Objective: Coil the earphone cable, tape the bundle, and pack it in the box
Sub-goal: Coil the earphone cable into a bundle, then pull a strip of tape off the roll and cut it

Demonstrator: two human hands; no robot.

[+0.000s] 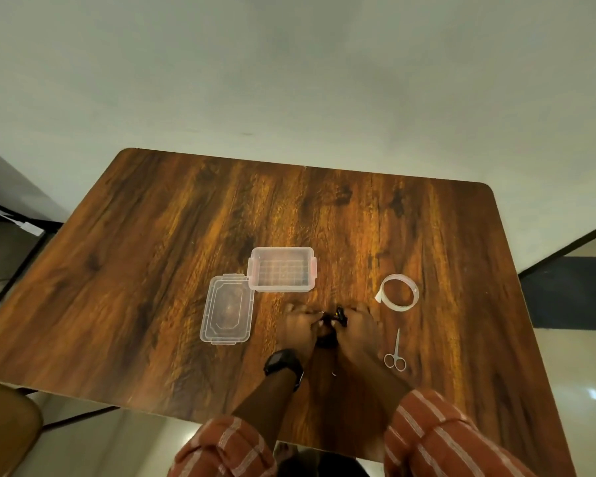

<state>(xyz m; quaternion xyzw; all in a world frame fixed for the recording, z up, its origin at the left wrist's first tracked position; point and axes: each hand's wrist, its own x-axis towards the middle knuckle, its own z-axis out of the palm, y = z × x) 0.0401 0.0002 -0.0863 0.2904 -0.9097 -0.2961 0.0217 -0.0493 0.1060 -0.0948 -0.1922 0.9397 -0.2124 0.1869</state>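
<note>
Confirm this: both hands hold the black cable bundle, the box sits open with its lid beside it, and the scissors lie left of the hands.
Not quite. In the head view the scissors lie right of the hands, below the tape roll. The rest stands: left hand and right hand hold the cable bundle; the box is open, lid beside it.

Dark wood-grain bench (186, 215) with rounded corners stands against plain pale wall (289, 63). Glossy beige floor (582, 373) shows light reflections. Tan chair (4, 428) at near left.

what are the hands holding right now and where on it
Both the left hand and right hand grip the black earphone cable, bunched between their fingertips; which part cannot be told.
</note>
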